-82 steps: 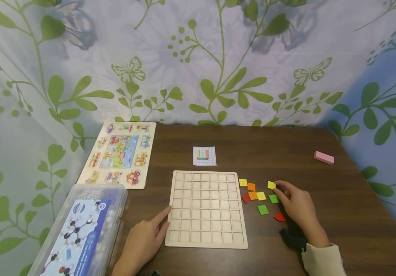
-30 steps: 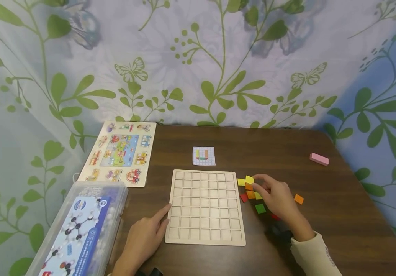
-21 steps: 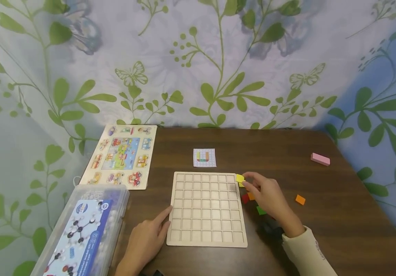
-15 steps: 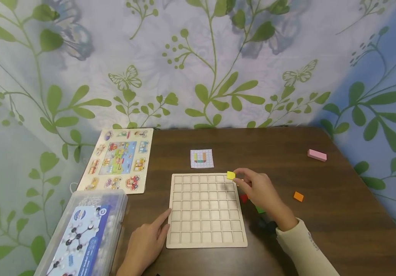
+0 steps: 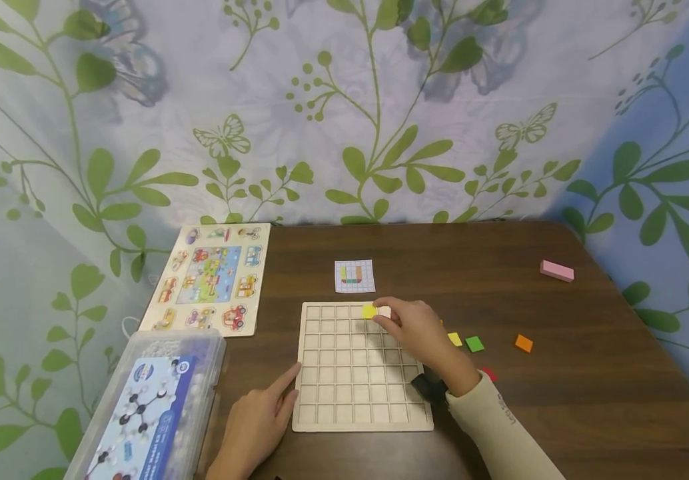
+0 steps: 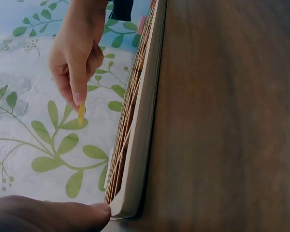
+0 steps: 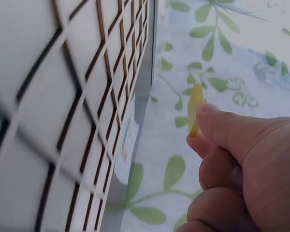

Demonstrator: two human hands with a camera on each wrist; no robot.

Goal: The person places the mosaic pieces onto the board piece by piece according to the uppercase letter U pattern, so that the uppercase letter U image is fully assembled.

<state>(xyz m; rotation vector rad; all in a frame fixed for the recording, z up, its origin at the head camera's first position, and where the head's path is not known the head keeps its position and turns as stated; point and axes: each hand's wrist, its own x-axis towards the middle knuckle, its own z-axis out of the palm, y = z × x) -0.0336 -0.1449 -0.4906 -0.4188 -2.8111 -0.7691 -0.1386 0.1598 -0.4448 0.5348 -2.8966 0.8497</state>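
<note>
My right hand [image 5: 419, 330] pinches a yellow square tile [image 5: 370, 312] between thumb and fingertips. In both wrist views the yellow tile [image 7: 195, 110] is held up above the board, clear of its surface. The wooden grid board [image 5: 344, 393] lies flat on the table with its cells bare where they show. At its left edge my left hand [image 5: 257, 420] rests, extended index finger and thumb touching the rim. Beyond the board lies a small pattern card [image 5: 354, 277] with a coloured U shape on a grid.
Right of the board lie a green tile [image 5: 474, 344], a yellow tile [image 5: 454, 339], an orange tile [image 5: 524, 343] and a red piece [image 5: 489, 374]; the right arm hides others. A pink block [image 5: 557, 271], picture puzzle [image 5: 248, 260] and plastic kit box [image 5: 215, 347] stand farther out.
My right hand picked the yellow tile from the loose pieces and carried it left over the board's far rows. An orange tile now lies apart at right. The left hand stayed at the rim.
</note>
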